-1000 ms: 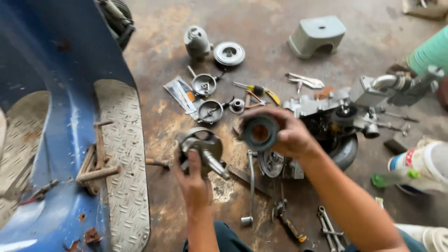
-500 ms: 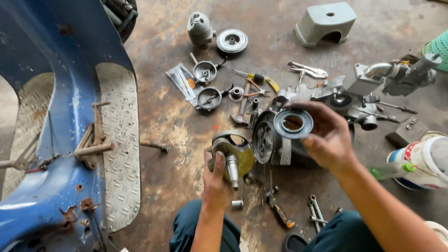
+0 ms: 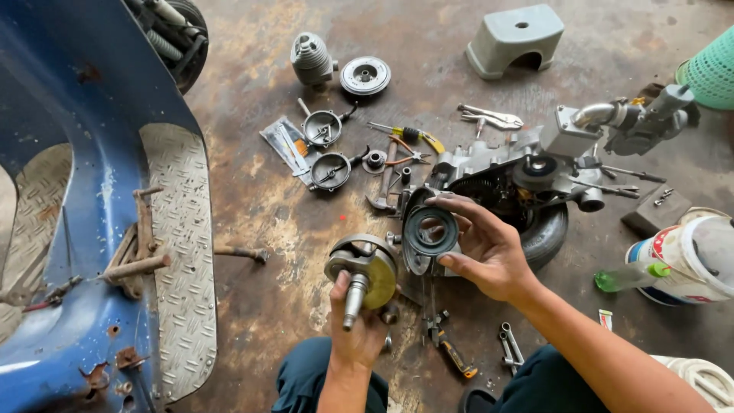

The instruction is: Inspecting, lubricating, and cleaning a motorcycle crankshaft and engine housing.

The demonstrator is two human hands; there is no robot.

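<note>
My left hand grips a greasy crankshaft with a yellowish flywheel web, its shaft pointing down toward me. My right hand holds a dark round ring-shaped part by its rim, facing me, just right of the crankshaft. Behind it sits a dismantled small engine with a small wheel on the stained concrete floor.
A blue scooter body with a checker-plate footboard fills the left. Loose parts lie ahead: a finned cylinder, a round disc, two metal cups, a screwdriver, pliers. A grey stool stands far back; a white bucket is right.
The ring-shaped part in my right hand has come lower and nearer the crankshaft. My left hand has shifted slightly with the crankshaft still in its grip.
</note>
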